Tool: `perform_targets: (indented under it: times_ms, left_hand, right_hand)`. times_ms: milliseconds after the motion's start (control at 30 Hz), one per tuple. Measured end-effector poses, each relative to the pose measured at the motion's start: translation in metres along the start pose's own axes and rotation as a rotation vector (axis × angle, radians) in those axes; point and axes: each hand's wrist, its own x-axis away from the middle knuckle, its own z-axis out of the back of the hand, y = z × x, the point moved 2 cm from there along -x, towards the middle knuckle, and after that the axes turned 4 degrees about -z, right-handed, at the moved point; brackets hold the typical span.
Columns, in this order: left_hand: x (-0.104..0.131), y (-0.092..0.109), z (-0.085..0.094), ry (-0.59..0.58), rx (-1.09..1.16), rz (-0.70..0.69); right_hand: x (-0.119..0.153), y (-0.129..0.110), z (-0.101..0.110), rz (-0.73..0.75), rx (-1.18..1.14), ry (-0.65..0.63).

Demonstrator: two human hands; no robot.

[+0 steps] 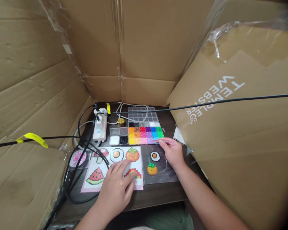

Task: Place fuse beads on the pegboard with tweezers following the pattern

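My left hand (117, 182) lies with fingers stretched out on a pattern sheet (109, 185), covering part of its pictures. One fingertip touches the rainbow picture (138, 174). My right hand (172, 152) is closed on slim pink tweezers (157, 140), their tip over the front right of the bead box (146, 133). This box holds small beads sorted by colour. Below my right hand lies a clear pegboard (158, 179) bearing a bead fried egg (155, 156) and an orange bead persimmon (152, 169) with a green top. Whether a bead is in the tweezers is too small to tell.
Two small boxes hold white beads (114, 140) and black beads (124, 140). A gold tin (121, 121) stands behind them. A power strip (100, 127) and looped black cables (86, 147) occupy the left. Cardboard walls (144, 48) enclose the table; another cable (206, 102) crosses above it.
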Motion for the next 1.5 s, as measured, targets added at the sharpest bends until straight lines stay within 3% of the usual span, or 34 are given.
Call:
perform_targets:
  times_ms: [200, 400, 533, 667, 867, 1500]
  left_hand:
    - [0.002, 0.0, -0.003, -0.015, -0.019, 0.0]
    - [0.002, 0.0, -0.002, -0.013, -0.012, 0.002]
    - [0.002, 0.001, -0.002, -0.02, -0.02, 0.0]
    - [0.001, 0.003, 0.0, -0.046, -0.027, 0.0]
    - [-0.001, 0.006, 0.0, -0.084, -0.04, 0.028]
    - [0.0, 0.004, -0.001, -0.048, -0.002, 0.018]
  right_hand:
    - [-0.003, -0.014, 0.002, 0.012, 0.013, 0.005]
    - [-0.039, -0.036, -0.013, 0.107, 0.05, -0.046]
    - [-0.057, -0.027, -0.032, 0.081, 0.051, -0.022]
    - [-0.058, -0.009, -0.041, 0.053, 0.055, 0.025]
    - [-0.056, -0.005, -0.042, 0.013, 0.042, -0.005]
    - [-0.059, -0.007, -0.043, 0.041, 0.156, -0.043]
